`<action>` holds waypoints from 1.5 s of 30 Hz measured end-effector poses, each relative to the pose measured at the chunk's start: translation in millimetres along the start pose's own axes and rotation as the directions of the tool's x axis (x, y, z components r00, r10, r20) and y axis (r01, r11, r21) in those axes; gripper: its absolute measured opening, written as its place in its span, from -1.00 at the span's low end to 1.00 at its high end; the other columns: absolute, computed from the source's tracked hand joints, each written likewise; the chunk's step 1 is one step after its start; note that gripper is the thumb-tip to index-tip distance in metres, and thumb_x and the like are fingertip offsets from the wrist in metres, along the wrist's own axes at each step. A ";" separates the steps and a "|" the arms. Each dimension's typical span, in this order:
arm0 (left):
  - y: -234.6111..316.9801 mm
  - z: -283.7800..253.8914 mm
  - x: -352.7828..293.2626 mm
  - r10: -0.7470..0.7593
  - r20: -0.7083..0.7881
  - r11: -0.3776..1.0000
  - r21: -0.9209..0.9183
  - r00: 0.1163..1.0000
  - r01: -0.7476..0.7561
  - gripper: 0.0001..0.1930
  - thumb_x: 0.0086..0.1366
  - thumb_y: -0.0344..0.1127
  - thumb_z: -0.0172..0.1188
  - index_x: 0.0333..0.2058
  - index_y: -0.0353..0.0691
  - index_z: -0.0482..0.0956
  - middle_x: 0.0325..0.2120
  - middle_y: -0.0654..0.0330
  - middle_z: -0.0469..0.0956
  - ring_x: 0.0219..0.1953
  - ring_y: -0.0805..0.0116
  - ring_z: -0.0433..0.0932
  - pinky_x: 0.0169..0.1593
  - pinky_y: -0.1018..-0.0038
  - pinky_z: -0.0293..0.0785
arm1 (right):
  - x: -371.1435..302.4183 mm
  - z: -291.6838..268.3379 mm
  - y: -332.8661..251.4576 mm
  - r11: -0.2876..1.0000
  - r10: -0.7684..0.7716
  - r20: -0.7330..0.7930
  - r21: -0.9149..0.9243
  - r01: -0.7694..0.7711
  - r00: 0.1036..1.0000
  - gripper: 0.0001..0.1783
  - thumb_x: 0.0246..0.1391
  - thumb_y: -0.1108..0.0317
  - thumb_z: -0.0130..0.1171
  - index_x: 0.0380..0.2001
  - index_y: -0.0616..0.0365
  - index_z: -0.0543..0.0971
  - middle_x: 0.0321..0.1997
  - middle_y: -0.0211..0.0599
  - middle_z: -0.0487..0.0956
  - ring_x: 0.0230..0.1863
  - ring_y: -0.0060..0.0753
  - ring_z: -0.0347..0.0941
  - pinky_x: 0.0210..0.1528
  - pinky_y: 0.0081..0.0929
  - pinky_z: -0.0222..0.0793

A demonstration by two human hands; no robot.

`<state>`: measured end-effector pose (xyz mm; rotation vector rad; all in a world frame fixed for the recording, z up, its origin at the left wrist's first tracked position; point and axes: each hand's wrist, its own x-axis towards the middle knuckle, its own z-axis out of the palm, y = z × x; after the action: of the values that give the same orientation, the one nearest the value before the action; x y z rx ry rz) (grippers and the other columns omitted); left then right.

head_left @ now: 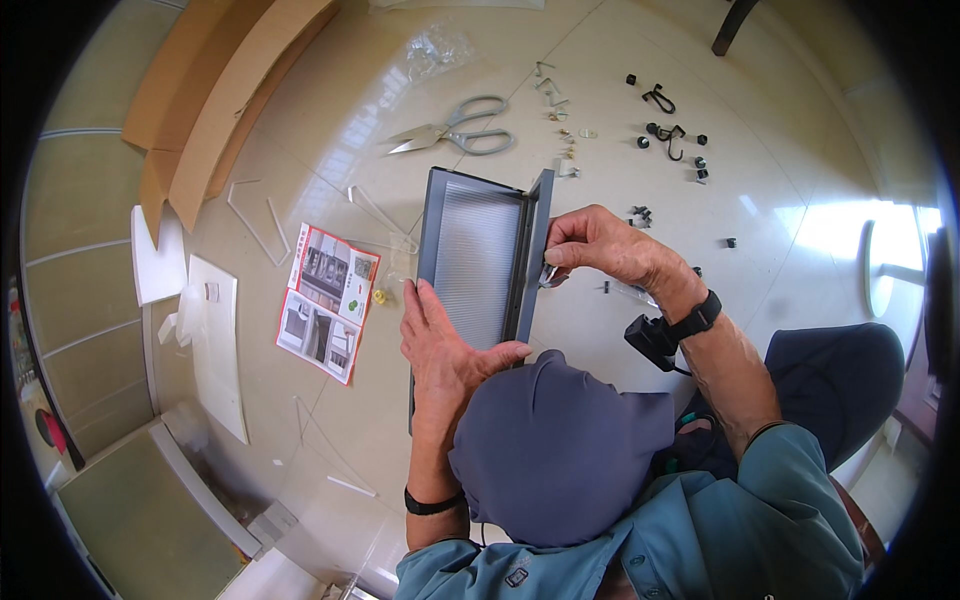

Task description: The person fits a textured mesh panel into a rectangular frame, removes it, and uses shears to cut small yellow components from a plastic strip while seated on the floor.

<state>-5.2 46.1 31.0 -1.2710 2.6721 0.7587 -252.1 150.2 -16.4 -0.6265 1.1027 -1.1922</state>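
- Head view: the grey ribbed frame (478, 265) lies between your hands over the tiled floor (375, 420); it looks stiff, fairly light and smooth, best held by its long rims.
- Your left hand (442, 350) is spread open across it, fingers at the left rim.
- Your right hand (610, 246) pinches a small shiny piece (547, 275), likely hard and easily dropped, beside the right rim.

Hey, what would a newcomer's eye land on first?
Probably the gray-framed ribbed panel at centre, the left hand spread across its lower part and the right hand pinching a small shiny piece at its right edge. Beyond its top lie open scissors; to its left, a red-edged leaflet.
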 end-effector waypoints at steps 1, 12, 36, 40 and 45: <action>-0.6 0.5 -0.6 0.007 -0.007 1.000 0.002 1.000 -0.007 0.47 -0.30 0.46 0.42 0.32 -0.59 -0.08 0.34 -0.41 -0.08 0.34 -0.35 0.02 0.35 -0.03 0.01 | 0.2 0.2 0.2 1.000 -0.006 0.003 0.003 0.006 1.000 -0.70 0.14 0.24 0.31 -0.33 0.33 0.60 -0.33 -0.26 0.65 -0.25 -0.43 0.62 -0.09 -0.45 0.58; -1.4 7.2 -3.3 0.039 -0.054 0.999 0.010 0.998 -0.038 0.45 -0.29 0.45 0.43 0.31 -0.58 -0.04 0.34 -0.37 -0.04 0.32 -0.34 0.07 0.33 -0.02 0.05 | -4.5 0.3 -3.5 1.000 -0.014 -0.002 -0.028 0.014 1.000 -0.73 0.15 0.25 0.29 -0.35 0.30 0.60 -0.35 -0.28 0.65 -0.26 -0.46 0.60 -0.11 -0.46 0.57; 4.0 12.0 -7.9 0.074 -0.125 0.997 0.034 0.989 -0.070 0.41 -0.27 0.51 0.37 0.29 -0.57 0.01 0.30 -0.36 0.04 0.29 -0.33 0.14 0.29 -0.03 0.13 | -8.2 -3.0 -2.6 0.999 -0.025 -0.052 -0.037 0.024 0.998 -0.72 0.12 0.22 0.32 -0.39 0.26 0.60 -0.40 -0.32 0.63 -0.35 -0.51 0.56 -0.18 -0.52 0.54; 7.6 9.7 -8.2 0.017 -0.097 1.000 -0.012 0.995 -0.018 0.41 -0.35 0.19 0.61 0.33 -0.50 -0.02 0.35 -0.30 -0.03 0.36 -0.29 0.06 0.33 -0.02 0.10 | -8.5 -3.2 -3.9 0.999 -0.034 -0.044 -0.043 0.032 0.998 -0.73 0.13 0.24 0.31 -0.39 0.27 0.60 -0.40 -0.33 0.63 -0.35 -0.51 0.55 -0.18 -0.51 0.54; 5.6 14.1 -7.5 0.081 -0.128 0.996 0.050 0.989 -0.075 0.42 -0.26 0.53 0.35 0.29 -0.59 0.02 0.28 -0.37 0.07 0.27 -0.34 0.16 0.27 -0.04 0.16 | -11.0 -12.1 -2.5 0.998 -0.051 -0.044 -0.028 0.050 0.998 -0.74 0.14 0.25 0.29 -0.37 0.28 0.60 -0.37 -0.29 0.64 -0.29 -0.50 0.59 -0.21 -0.51 0.56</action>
<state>-6.3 61.0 23.0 -1.2526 2.8395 0.6423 -264.0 161.6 -15.1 -0.6546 1.1474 -1.2416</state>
